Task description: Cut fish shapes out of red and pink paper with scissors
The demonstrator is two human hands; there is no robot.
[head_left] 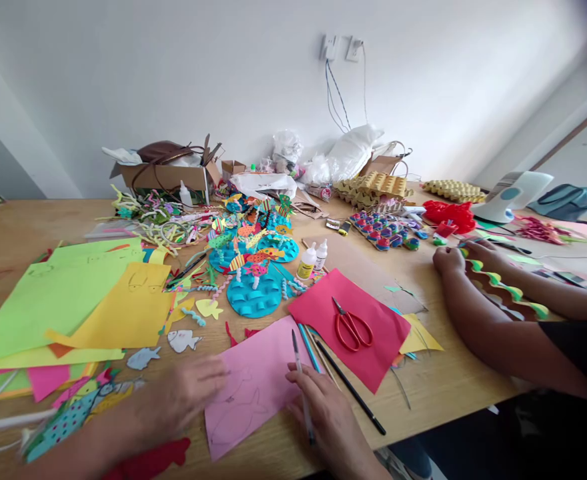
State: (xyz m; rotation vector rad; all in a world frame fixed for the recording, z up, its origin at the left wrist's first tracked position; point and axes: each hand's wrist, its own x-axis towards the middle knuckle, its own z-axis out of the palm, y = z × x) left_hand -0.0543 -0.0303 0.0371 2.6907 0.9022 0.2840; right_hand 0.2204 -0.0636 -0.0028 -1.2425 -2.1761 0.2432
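Note:
A pink sheet of paper (pixel 253 400) with pencil-like outlines of fish lies at the table's front edge. My right hand (pixel 323 413) rests over its right side, fingers closed around a clear pen (pixel 299 373) that stands tilted, tip upward. Blurred by motion, my left hand (pixel 188 390) is at the sheet's left edge with its fingers stretched to the right and nothing visible in them. Whether it touches the paper I cannot tell. Beside the sheet are a red sheet (pixel 318 303), red-handled scissors (pixel 353 330) on it, and a black pencil (pixel 356 393).
Paper fish (pixel 183 341) and coloured sheets (pixel 73 280) lie to the left. Blue bases with fish decorations (pixel 254 293) and glue bottles (pixel 306 261) stand mid-table. At right, another person's hands (pixel 451 261) hold a painted egg-carton strip (pixel 508 290). Boxes (pixel 173 179) line the wall.

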